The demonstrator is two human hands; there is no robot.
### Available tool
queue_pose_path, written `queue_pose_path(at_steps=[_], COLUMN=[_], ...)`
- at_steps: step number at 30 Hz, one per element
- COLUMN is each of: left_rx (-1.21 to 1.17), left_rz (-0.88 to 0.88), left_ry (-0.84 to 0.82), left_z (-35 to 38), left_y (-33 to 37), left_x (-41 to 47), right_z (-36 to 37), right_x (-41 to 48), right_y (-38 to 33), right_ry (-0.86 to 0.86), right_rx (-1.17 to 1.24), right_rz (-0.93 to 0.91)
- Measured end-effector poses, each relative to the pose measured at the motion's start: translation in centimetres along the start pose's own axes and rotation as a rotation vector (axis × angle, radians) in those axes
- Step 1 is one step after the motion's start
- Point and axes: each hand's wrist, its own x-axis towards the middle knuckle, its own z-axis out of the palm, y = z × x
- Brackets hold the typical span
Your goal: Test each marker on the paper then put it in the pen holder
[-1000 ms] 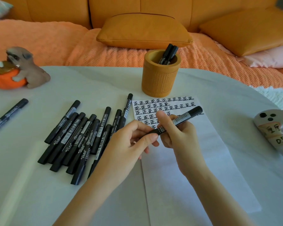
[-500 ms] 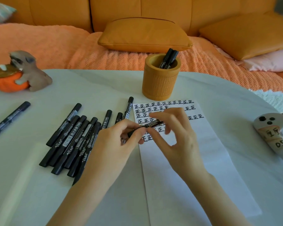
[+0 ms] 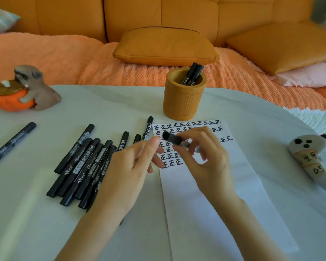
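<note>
two bare forearms, no sleeves; left hand [image 3: 132, 162] and right hand [image 3: 209, 159] ringless

Markers [image 3: 87, 162]: black matt plastic. Paper [image 3: 205, 204]: matt white. Pen holder [image 3: 183, 102]: ribbed, matt ochre. Throw [image 3: 120, 72]: coarse woven cloth.

Paper [image 3: 205, 194]: rows of "正". Markers [image 3: 83, 162]: "700". Ghost figure [image 3: 312, 162]: "D5".

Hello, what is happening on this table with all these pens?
A person is testing black markers. The right hand holds one marker above the paper, which is partly filled with written marks; the left hand is open just beside it. A pile of markers lies to the left, and two already stand in the pen holder.
</note>
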Motion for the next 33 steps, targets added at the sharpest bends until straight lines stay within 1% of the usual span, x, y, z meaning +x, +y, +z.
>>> queue_pose_path(at_steps=[3,5,11,14,17,19,22,25,30,33], left_rx=[0.149,0.251,0.413,0.431,0.434,0.426,0.429,0.414,0.446,0.47], left_rz=[0.013,0.045,0.103,0.091,0.087,0.079,0.065,0.058,0.057,0.057], left_ry=[0.043,0.071,0.099,0.097,0.09,0.088,0.081,0.086,0.113,0.15], left_z=[0.0,0.0,0.1,0.2,0.3,0.2,0.1,0.0,-0.3,-0.6], left_y=[-0.6,-0.8,-1.1,-1.2,-1.2,-1.3,-1.5,-1.6,-1.7,-1.8], left_x=[0.4,0.5,0.5,0.6,0.7,0.7,0.8,0.9,1.0,1.0], right_z=[-0.5,-0.7,-0.8,-0.8,-0.6,-0.3,0.5,1.1,1.5,1.4], right_x=[2.0,4.0,10.1,12.5,14.3,14.8,14.8,14.3,13.9,13.1], right_y=[-0.1,0.1,1.8,2.5,3.3,3.9,4.6,5.4,7.0,6.7], right_ry=[0.104,0.163,0.315,0.4,0.449,0.437,0.334,0.259,0.213,0.22], right_rx=[0.137,0.199,0.24,0.19,0.143,0.098,0.029,-0.121,-0.293,-0.284], right_rz=[0.131,0.168,0.131,0.073,0.036,0.035,0.111,0.16,0.173,0.143])
